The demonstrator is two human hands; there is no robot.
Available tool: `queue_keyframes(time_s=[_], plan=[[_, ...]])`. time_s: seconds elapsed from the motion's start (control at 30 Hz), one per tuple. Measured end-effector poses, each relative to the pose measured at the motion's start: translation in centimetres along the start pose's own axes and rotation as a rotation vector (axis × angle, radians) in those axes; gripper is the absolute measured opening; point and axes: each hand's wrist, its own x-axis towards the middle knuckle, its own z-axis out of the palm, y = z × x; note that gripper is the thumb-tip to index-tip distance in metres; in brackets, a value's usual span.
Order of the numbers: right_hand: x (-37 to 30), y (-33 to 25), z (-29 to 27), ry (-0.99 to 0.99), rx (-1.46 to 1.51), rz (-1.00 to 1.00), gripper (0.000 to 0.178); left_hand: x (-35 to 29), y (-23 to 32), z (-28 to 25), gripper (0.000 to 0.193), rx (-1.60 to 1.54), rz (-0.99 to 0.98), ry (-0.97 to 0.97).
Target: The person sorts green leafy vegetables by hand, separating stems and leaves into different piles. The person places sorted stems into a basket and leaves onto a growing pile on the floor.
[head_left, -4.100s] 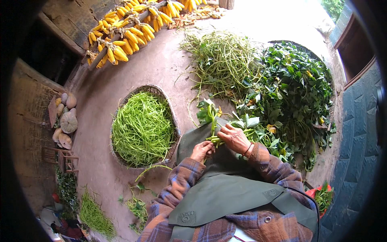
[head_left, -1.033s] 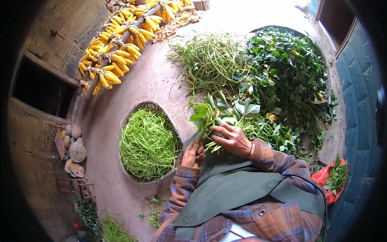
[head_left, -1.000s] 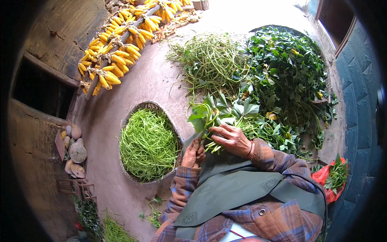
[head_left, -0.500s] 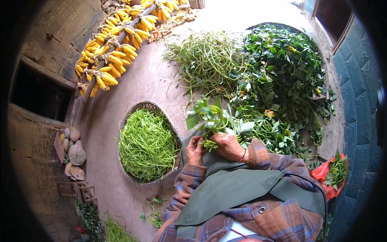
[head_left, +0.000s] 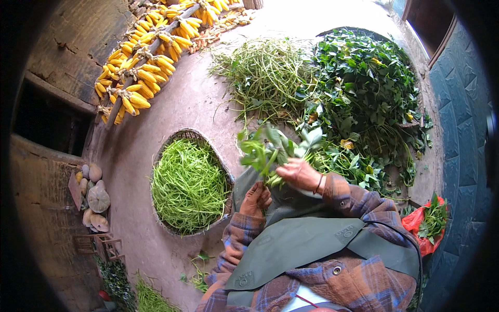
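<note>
A bunch of leafy green stems [head_left: 270,150], smeared by motion, is gripped in my right hand [head_left: 301,175] above my lap. Below and to its left, my left hand [head_left: 254,199] is closed with its fingers pinched together; whatever it may hold is hidden. The two hands are apart. Left of them stands a woven basket [head_left: 229,174] filled with cut bright green stalks [head_left: 189,187]. Beyond my right hand lies a large heap of leafy vines [head_left: 358,88], with a pile of mostly bare vine stems [head_left: 265,78] beside it on the left.
Yellow corn cobs [head_left: 140,88] hang on a pole at the upper left. Several pumpkins [head_left: 97,198] lie along the left wall. A red plastic bag [head_left: 413,223] holding greens sits at my right, near a blue-green door [head_left: 460,135]. Loose stalks [head_left: 150,296] lie at the lower left.
My hands, close together at the bunch before, have separated. The left has dropped lower, while the right has lifted slightly with the leafy stems.
</note>
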Motion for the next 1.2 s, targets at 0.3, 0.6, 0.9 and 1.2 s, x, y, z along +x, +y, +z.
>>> queue_keyframes(time_s=[0.3, 0.6, 0.9, 1.2], plan=[[-2.5, 0.3, -5.0, 0.067, 0.286, 0.226, 0.021, -0.3, 1.5, -1.1, 0.028, 0.127, 0.163, 0.063], [4.2, -5.1, -8.1, 0.433, 0.137, 0.040, 0.029, 0.3, 0.8, -0.1, 0.025, 0.472, 0.502, 0.297], [4.3, -5.0, -2.5, 0.367, 0.095, 0.204, 0.024, 0.0, 1.4, 0.0, 0.042, 0.603, 0.606, 0.297], [3.5, -3.0, -2.0, 0.252, 0.205, 0.301, 0.027, 0.6, 0.1, -0.2, 0.020, 0.584, 0.672, 0.306]])
